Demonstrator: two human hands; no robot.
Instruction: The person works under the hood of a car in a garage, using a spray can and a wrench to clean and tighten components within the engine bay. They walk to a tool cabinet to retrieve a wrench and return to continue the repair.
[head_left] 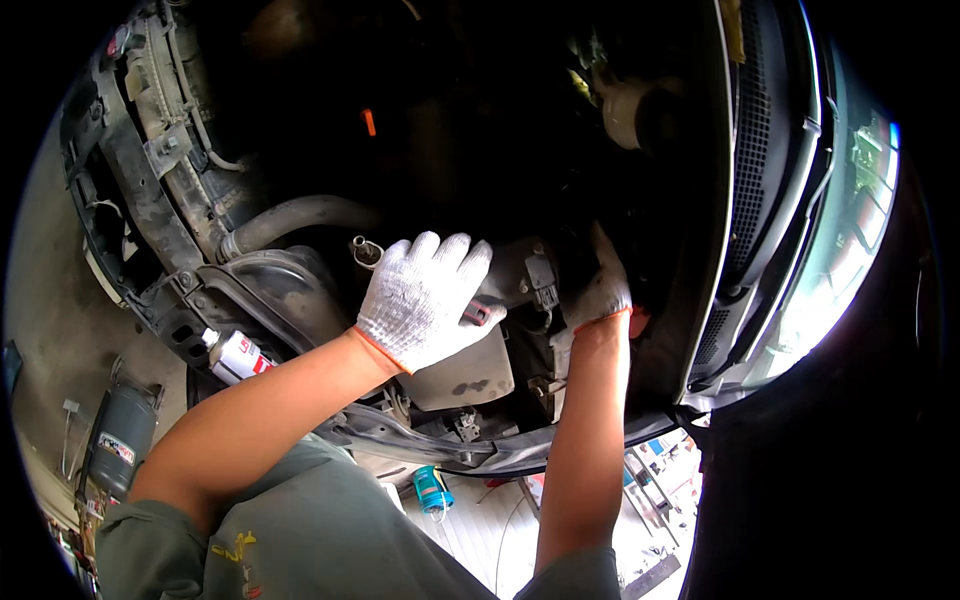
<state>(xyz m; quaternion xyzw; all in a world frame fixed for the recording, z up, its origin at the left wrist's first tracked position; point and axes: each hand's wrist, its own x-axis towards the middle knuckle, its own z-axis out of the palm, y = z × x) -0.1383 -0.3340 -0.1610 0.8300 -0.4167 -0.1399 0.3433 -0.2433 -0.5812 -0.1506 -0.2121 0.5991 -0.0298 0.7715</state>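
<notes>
One small dark-red tool [479, 313] held at the thumb of the left hand [425, 295], fingers loosely bent, over grey box [463, 375] | right hand [603, 288]: shadowed, grip cannot be told | judged light, stiff; best gripped mid-body

In the engine bay, the gloved left hand [420, 300] holds a dark red object [480, 313] at its thumb above a grey box [463, 377], the gloved right hand [603, 290] extends into shadow, and a spray can [237, 357] sits beyond the left forearm [285, 408].
</notes>
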